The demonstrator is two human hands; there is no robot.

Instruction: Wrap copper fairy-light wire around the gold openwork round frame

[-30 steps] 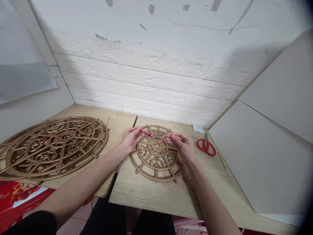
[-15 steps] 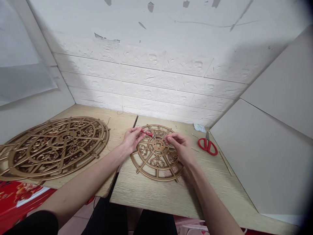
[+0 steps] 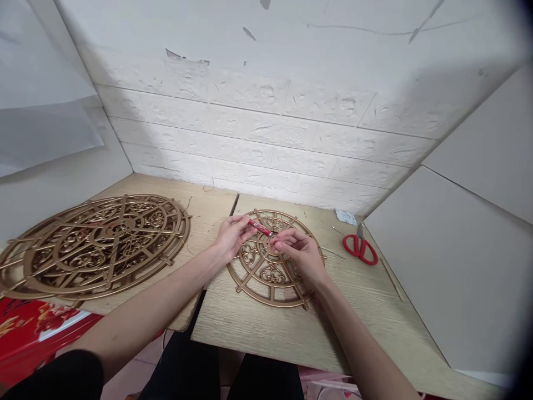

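A small gold openwork disc (image 3: 266, 278) lies flat on the wooden table (image 3: 291, 328) in front of me. My left hand (image 3: 231, 238) is closed on a thin red tube (image 3: 261, 228) held just above the disc's centre, its metal tip pointing right. My right hand (image 3: 297, 253) hovers over the disc with thumb and forefinger pinched at the tube's tip; what they pinch, if anything, is too small to make out.
A stack of large gold openwork discs (image 3: 95, 241) covers the left tabletop. Red scissors (image 3: 360, 247) lie to the right near a white panel (image 3: 458, 261). A white scrap (image 3: 345, 216) sits by the brick-patterned wall. Red printed material (image 3: 37, 328) shows below the left table edge.
My right hand has moved left across the disc and now meets the tip of the red tube. The left hand keeps the tube in about the same place.
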